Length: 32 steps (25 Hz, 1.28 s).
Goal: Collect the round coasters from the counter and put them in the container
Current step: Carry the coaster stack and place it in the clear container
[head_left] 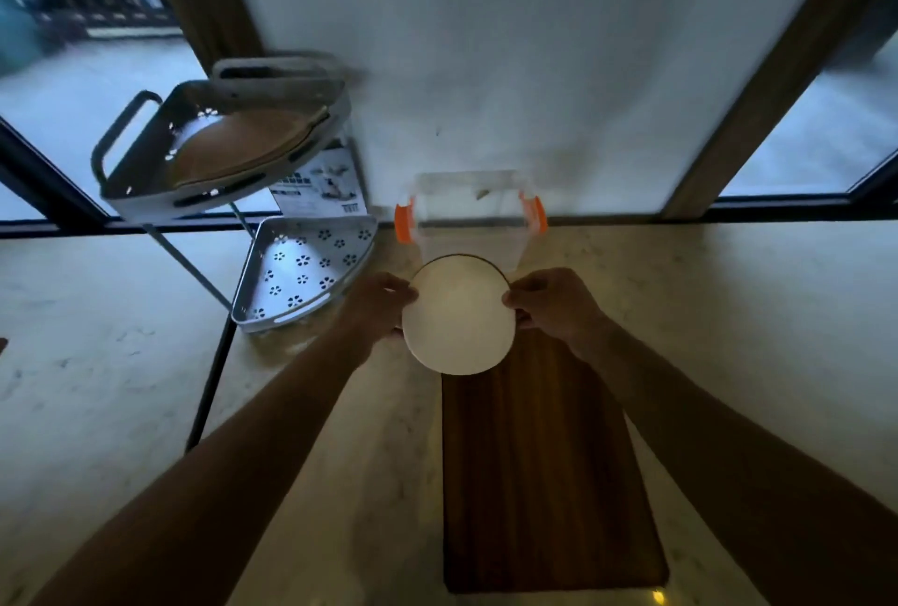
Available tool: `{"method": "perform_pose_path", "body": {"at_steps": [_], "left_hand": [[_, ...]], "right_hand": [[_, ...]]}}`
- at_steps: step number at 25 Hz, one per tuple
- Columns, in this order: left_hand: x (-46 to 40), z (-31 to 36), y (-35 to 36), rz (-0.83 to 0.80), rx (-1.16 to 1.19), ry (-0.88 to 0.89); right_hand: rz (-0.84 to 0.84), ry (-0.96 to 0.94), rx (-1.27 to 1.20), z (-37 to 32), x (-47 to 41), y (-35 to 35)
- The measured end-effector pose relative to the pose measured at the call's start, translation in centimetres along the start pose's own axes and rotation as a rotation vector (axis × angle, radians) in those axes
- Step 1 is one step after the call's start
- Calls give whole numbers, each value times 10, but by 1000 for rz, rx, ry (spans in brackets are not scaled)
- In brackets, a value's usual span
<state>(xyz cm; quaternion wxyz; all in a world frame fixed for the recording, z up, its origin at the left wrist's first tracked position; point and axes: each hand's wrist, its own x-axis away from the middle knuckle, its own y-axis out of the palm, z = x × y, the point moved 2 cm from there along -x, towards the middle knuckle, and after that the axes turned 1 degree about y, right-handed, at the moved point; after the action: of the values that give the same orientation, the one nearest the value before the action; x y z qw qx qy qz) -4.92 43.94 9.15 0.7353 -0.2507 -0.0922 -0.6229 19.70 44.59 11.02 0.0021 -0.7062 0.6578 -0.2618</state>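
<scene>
A white round coaster (459, 315) with a dark rim is held flat between both hands, just above the far end of a wooden board. My left hand (381, 309) grips its left edge. My right hand (551, 306) pinches its right edge. Whether it is one coaster or a stack, I cannot tell. Right behind it stands a clear plastic container (469, 216) with orange side clips, against the wall, open at the top.
A dark wooden cutting board (544, 474) lies lengthwise in front of me on the pale stone counter (729, 313). To the left stands a two-tier grey corner rack (301, 270); its upper tier (223, 148) holds a brown round thing. Windows flank the white wall.
</scene>
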Motion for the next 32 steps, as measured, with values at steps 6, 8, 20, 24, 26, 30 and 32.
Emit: {"method": "perform_pose_path", "body": {"at_steps": [6,8,20,24,26,30,32], "left_hand": [[-57,75,4,-1,5,199],[-78,99,5,19,-46,254],[-185,122,32,163,-616,524],[-206,107,39,241,-737,505],[-213,100,41,250,-773,518],[-221,88,44,229,-782,492],[-223,83,45,217,-729,473]], "right_hand": [[95,-193,70,-52,-72,-27],[130,-279,119,-71,-97,-37],[284,-523,513,-75,-208,-48],[273,-493,603,-59,-229,-37],[285,-498,688,-50,-235,-31],[348,-489,770,-38,-242,-26],[341,-472,793,-34,-244,-24]]}}
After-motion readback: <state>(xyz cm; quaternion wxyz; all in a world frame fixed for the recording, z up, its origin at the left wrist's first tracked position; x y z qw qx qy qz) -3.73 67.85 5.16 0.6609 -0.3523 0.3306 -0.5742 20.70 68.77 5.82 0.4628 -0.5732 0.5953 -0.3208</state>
